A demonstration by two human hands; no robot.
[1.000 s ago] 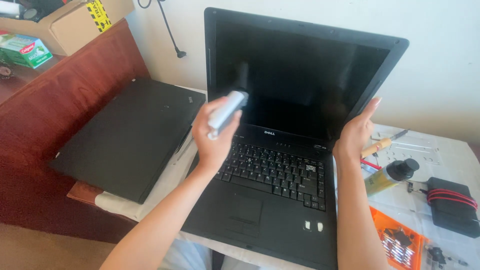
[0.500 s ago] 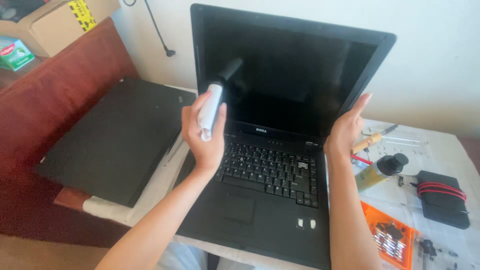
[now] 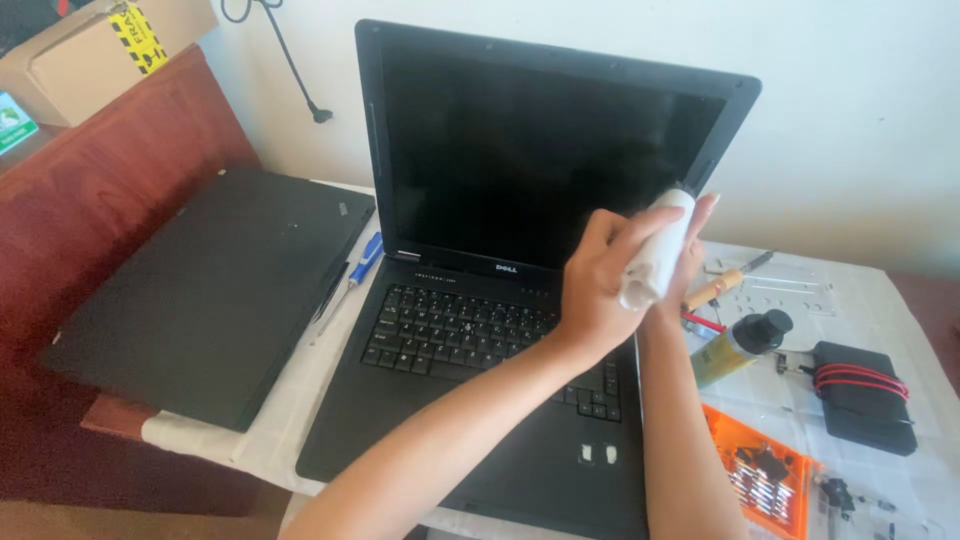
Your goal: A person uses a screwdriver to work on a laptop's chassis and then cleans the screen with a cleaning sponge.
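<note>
Across the top of the frame runs a plain white wall (image 3: 850, 120), lit evenly by soft daylight, with a faint shadow along its lower right. A black cable (image 3: 290, 70) hangs down it at the upper left and ends in a small plug. At the left of the frame I see a reddish-brown wooden cabinet (image 3: 110, 190), its polished top catching a dull sheen. A cardboard box (image 3: 90, 45) with a yellow sticker sits in the upper left corner. My worktop (image 3: 900, 300) fills the right and centre, covered in a white cloth. At the lower left corner a strip of brownish floor (image 3: 120, 520) shows.
</note>
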